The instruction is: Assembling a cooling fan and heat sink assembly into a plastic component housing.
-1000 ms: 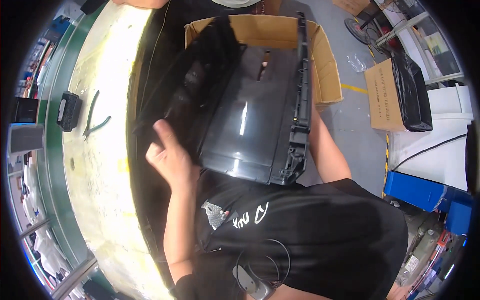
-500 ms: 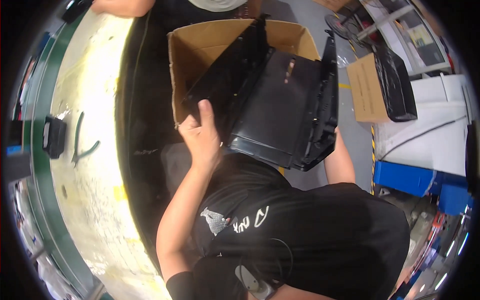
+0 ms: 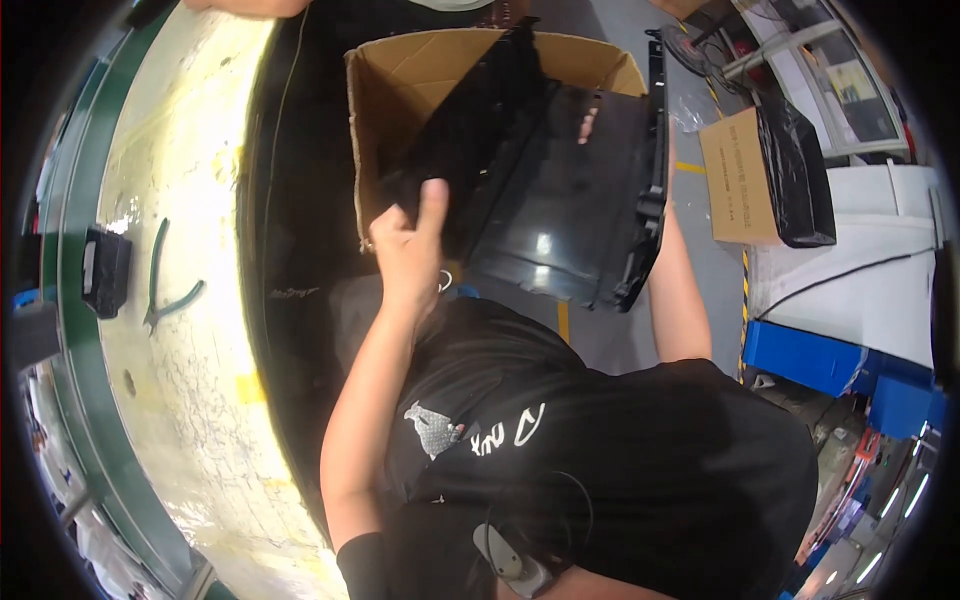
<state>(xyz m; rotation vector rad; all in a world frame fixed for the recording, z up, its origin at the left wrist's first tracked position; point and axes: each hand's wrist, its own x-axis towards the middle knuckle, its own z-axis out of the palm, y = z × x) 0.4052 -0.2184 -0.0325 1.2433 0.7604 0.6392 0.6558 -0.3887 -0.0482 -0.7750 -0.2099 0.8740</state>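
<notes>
My left hand (image 3: 408,250) grips the lower edge of a black plastic panel (image 3: 465,125), its thumb raised along the near face. This panel leans at a slant over an open cardboard box (image 3: 400,60). To its right is a second black plastic panel (image 3: 570,205), glossy, with a ribbed, clipped right edge. My right hand (image 3: 587,127) is mostly behind that panel; a few fingers show through a slot in it, and the forearm comes up along its right side. Whether the two panels are joined cannot be made out.
On my left runs a worktable with a pale, shiny top (image 3: 190,400), bearing green-handled pliers (image 3: 160,280) and a black block (image 3: 106,272). Another person's arm (image 3: 250,6) rests at its far end. A closed carton (image 3: 738,180) and blue bins (image 3: 805,358) stand to the right.
The right panel has tilted and risen slightly, its ribbed edge now nearly upright. My left hand has shifted a little up and right with the left panel.
</notes>
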